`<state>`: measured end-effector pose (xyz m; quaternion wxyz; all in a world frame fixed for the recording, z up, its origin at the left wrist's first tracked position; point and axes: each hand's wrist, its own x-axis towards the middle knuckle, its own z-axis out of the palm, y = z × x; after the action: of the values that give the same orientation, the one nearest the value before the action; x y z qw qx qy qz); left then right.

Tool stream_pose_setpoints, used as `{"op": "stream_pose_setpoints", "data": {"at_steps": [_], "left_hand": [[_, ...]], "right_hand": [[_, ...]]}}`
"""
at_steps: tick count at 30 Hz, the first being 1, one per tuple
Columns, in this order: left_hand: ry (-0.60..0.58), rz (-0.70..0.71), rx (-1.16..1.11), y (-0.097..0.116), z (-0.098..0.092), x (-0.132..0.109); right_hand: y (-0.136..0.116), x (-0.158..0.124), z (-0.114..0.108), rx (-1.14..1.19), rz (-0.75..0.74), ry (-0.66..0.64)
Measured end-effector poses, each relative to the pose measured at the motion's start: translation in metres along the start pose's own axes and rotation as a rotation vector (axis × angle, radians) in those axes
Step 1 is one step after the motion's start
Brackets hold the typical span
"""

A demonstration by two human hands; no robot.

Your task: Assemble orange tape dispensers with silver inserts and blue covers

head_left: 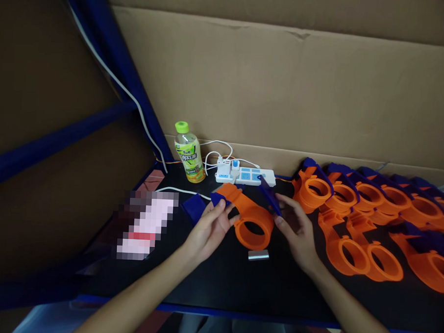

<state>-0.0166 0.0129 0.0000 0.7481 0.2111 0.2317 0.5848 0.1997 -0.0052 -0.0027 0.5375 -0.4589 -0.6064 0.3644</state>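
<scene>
At the near side, the black worktop [216, 291] extends forward from its blue edge. A small grey bar [258, 255] lies flat just in front of the held ring, within easy reach of both hands. The left hand [210, 234] has its grip closed on the orange part [256, 213], thumb over the blue piece [219, 198] at its narrow end; this end probably offers a better hold than the broad ring, which points towards the right hand. Whether the ring touches the worktop cannot be told. The right hand [299, 233] pinches a thin blue plate [270, 195] by its lower end, tilted beside the ring, an arrangement that leaves most of the plate uncovered. Beside the left hand lies a blue block [193, 208]; farther left, a pixelated patch [147, 227] conceals any writing.

To the right, loose orange rings [352, 258] lie in front of a row of orange-and-blue units [393, 196], all turned much the same way, perhaps to save room. Beyond the hands, a bottle [190, 157] with a green cap bears a yellow-green label in Chinese characters, too blurred to read surely. The white power strip [249, 176], its sockets marked in blue, lies near the cardboard wall [277, 90], presumably to keep its cables back; no brand is legible on it.
</scene>
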Motion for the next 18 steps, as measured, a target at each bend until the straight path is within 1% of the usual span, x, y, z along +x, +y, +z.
{"op": "stream_pose_setpoints", "data": {"at_steps": [3, 5, 8, 12, 18], "left_hand": [[0.03, 0.041, -0.011, 0.001, -0.002, 0.001], [0.009, 0.044, -0.006, 0.002, 0.0, 0.0], [-0.027, 0.061, 0.022, 0.003, 0.004, -0.002], [-0.021, 0.081, 0.043, 0.003, 0.008, -0.004], [-0.041, 0.073, 0.087, 0.001, 0.005, -0.004]], "right_hand": [[-0.004, 0.0, -0.005, -0.13, -0.123, 0.021], [-0.007, 0.0, -0.007, -0.193, -0.214, -0.014], [-0.012, 0.002, -0.009, -0.295, -0.32, -0.104], [-0.014, 0.005, -0.011, -0.364, -0.347, -0.18], [-0.013, 0.006, -0.012, -0.384, -0.35, -0.194]]}}
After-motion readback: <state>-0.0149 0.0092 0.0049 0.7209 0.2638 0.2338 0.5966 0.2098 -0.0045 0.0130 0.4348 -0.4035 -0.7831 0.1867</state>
